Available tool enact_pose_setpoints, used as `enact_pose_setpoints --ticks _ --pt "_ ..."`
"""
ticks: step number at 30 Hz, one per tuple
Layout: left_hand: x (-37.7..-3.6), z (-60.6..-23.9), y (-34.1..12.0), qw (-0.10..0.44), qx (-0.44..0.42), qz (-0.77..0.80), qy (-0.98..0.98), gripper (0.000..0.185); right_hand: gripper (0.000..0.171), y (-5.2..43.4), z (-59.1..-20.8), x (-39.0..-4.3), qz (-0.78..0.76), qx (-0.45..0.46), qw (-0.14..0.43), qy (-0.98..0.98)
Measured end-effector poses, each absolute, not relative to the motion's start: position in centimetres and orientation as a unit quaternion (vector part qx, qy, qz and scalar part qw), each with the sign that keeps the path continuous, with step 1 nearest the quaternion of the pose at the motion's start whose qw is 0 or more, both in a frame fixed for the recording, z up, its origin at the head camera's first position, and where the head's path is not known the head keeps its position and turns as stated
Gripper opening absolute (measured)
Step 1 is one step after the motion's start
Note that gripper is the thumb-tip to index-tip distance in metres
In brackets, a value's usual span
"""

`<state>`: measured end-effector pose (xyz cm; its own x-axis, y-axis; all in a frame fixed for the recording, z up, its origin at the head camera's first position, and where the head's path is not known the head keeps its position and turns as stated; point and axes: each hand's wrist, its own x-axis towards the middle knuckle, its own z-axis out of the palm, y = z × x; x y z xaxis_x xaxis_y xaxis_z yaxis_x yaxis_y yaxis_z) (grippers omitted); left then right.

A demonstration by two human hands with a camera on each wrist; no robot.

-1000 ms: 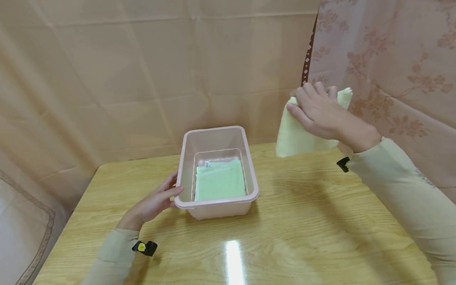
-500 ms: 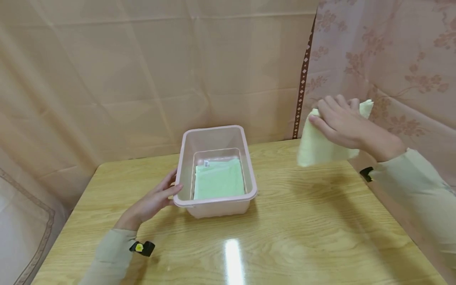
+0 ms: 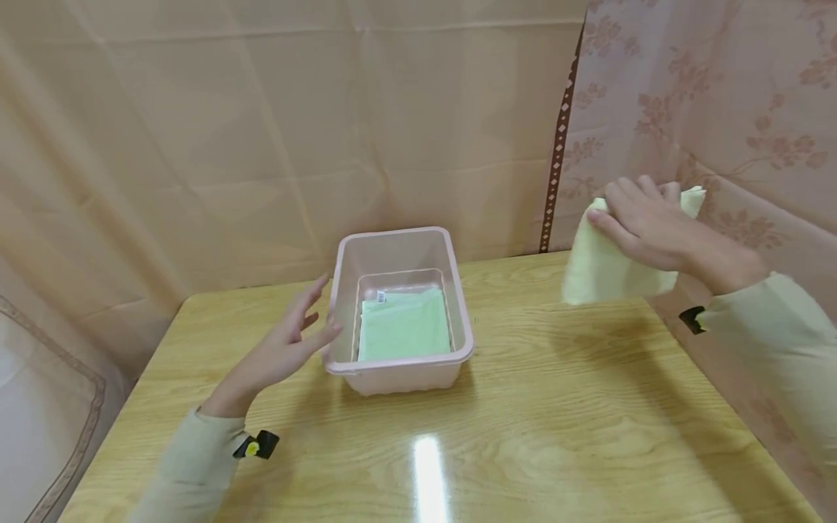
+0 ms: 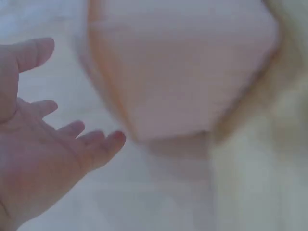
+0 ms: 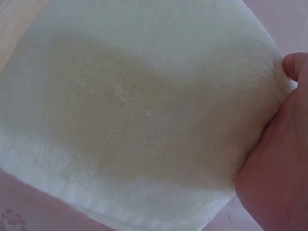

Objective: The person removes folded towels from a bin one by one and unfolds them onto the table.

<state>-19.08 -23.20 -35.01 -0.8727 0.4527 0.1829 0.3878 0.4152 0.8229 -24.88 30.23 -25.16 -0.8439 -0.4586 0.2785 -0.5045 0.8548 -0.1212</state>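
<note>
You've got a wooden table, light oak grain, glossy top with a bright glare streak near the front centre. Its rounded far-left corner shows. One thing sits directly on it: a pale pink plastic bin, rectangular, upright, roughly mid-table and toward the far edge. In your left wrist view the bin is blurred, standing on the tabletop. Right half of the table shows only soft shadows.

Left wrist view blurs the bin; the right hand hides the towel top; sleeve cut off at 4 o'clock.
</note>
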Motion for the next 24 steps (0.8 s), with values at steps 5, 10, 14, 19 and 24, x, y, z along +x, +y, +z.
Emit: enact_pose_setpoints --ticks 5,10,14,19,24 --pt "-17.9 -31.9 -18.9 -0.068 0.321 0.458 0.826 0.08 0.032 30.5 -24.8 -24.8 0.101 0.258 0.145 -0.95" --pt "-16.5 -30.4 -13.5 -0.119 0.372 0.487 0.781 0.078 0.032 30.4 -24.9 -24.6 0.113 0.265 0.19 -0.938" --pt "-16.1 -30.5 -9.6 -0.111 0.376 0.508 0.767 0.075 0.033 30.3 -25.2 -24.6 0.135 0.277 0.217 -0.926" --pt "-16.1 -31.7 -5.5 -0.04 0.339 0.53 0.776 0.072 0.037 30.2 -25.9 -24.5 0.162 0.297 0.256 -0.906" --pt "-15.9 -32.4 -0.8 0.022 0.33 0.556 0.762 0.075 0.045 30.1 -26.3 -24.5 0.173 0.315 0.288 -0.888"
